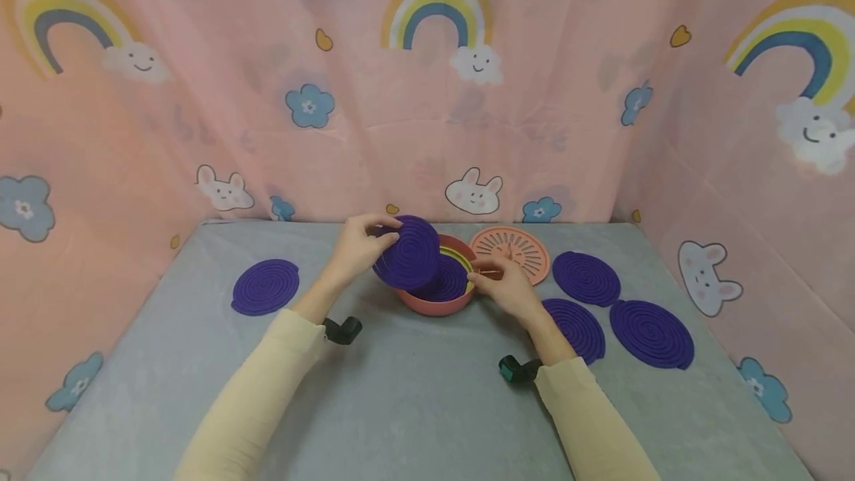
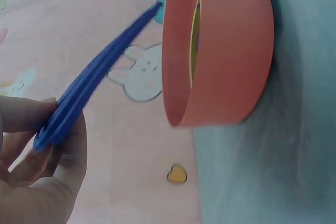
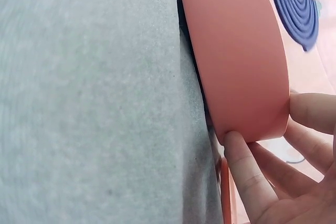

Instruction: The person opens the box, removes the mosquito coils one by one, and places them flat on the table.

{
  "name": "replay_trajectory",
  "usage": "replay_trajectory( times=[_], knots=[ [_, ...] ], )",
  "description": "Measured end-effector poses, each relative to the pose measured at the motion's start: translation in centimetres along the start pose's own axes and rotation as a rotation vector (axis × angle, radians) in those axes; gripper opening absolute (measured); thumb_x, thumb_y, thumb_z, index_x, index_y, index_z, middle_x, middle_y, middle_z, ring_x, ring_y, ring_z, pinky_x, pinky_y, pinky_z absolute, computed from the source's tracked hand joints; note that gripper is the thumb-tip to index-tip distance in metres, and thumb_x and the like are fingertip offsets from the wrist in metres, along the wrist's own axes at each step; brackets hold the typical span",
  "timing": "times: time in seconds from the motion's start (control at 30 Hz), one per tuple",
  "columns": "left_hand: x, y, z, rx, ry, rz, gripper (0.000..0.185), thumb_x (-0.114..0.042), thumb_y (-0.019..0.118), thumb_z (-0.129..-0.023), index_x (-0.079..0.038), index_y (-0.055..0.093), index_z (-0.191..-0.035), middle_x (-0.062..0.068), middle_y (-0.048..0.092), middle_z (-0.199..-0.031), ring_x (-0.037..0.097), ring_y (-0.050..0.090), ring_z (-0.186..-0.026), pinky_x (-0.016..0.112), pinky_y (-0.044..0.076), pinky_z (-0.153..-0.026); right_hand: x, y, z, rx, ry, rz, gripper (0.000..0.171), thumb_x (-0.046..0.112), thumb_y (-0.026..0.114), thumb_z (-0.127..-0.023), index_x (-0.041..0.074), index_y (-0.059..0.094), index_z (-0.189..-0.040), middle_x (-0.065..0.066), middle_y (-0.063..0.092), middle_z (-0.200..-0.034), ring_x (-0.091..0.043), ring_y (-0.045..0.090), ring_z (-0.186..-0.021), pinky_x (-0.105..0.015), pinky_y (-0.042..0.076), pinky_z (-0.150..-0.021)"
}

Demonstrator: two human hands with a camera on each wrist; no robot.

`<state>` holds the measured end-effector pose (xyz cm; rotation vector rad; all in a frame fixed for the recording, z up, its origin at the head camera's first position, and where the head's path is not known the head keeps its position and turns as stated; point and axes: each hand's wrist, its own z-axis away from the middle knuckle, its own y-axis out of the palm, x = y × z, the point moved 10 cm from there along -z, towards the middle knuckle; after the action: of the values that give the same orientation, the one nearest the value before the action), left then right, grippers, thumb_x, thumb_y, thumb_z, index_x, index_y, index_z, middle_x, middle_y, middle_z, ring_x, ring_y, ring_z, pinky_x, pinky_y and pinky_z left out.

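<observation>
I judge the step is setting the purple coil into the pink bowl: I'd keep my right hand bracing the rim, fingers pressed on the wall, and tilt the coil level before letting it down onto the one already inside. My left hand pinches the coil by its edge, tipped over the bowl mouth. Around it, the grey table, the pink rainbow curtain, the slotted pink lid behind, four more coils lying flat
</observation>
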<state>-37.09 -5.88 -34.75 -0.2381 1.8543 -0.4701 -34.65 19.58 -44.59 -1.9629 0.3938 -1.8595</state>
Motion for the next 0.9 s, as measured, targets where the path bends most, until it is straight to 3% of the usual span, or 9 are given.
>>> replay_trajectory(
  times=[0.13,0.27,0.6,0.77,0.9],
  knots=[
    [0.1,-2.3,0.6,-0.048,0.006,0.034,0.018,-0.005,0.069,-0.086,-0.007,0.072,-0.103,0.010,0.066,-0.114,0.031,0.061,-0.105,0.043,0.050,-0.088,0.2,0.1,0.1,0.008,-0.014,-0.001,0.041,0.035,0.068,-0.088,0.011,0.063,-0.121,-0.007,0.064,-0.117,-0.024,0.060,-0.108,-0.043,0.049,-0.089],
    [0.9,-4.4,1.2,-0.081,-0.013,0.043,0.020,-0.006,0.067,-0.088,-0.006,0.070,-0.108,0.011,0.064,-0.116,0.028,0.060,-0.106,0.042,0.050,-0.087,0.2,0.1,0.0,0.013,-0.023,0.004,0.042,0.036,0.068,-0.088,0.011,0.063,-0.122,-0.007,0.063,-0.119,-0.024,0.059,-0.109,-0.044,0.048,-0.091],
    [3.9,-8.6,2.6,-0.178,-0.102,0.056,0.025,-0.013,0.065,-0.091,-0.007,0.067,-0.116,0.008,0.056,-0.126,0.028,0.056,-0.106,0.022,0.050,-0.074,0.2,0.0,-0.1,0.008,-0.024,0.008,0.041,0.035,0.068,-0.089,0.011,0.063,-0.121,-0.006,0.064,-0.117,-0.024,0.059,-0.109,-0.044,0.048,-0.091],
    [5.4,-9.6,2.9,-0.220,-0.150,0.055,0.025,-0.013,0.067,-0.090,-0.006,0.067,-0.114,0.007,0.056,-0.124,0.024,0.058,-0.103,0.020,0.049,-0.075,0.0,-0.1,-0.2,-0.004,-0.019,0.007,0.037,0.033,0.068,-0.089,0.012,0.063,-0.120,-0.005,0.063,-0.118,-0.023,0.059,-0.108,-0.044,0.048,-0.091],
    [7.0,-9.4,3.3,-0.198,-0.205,0.069,0.026,-0.010,0.066,-0.090,-0.005,0.067,-0.115,0.009,0.057,-0.125,0.024,0.060,-0.104,0.020,0.050,-0.075,-0.2,0.1,-0.1,-0.002,-0.014,0.009,0.039,0.034,0.068,-0.089,0.012,0.063,-0.121,-0.005,0.063,-0.118,-0.022,0.060,-0.108,-0.042,0.049,-0.089]
  ],
)
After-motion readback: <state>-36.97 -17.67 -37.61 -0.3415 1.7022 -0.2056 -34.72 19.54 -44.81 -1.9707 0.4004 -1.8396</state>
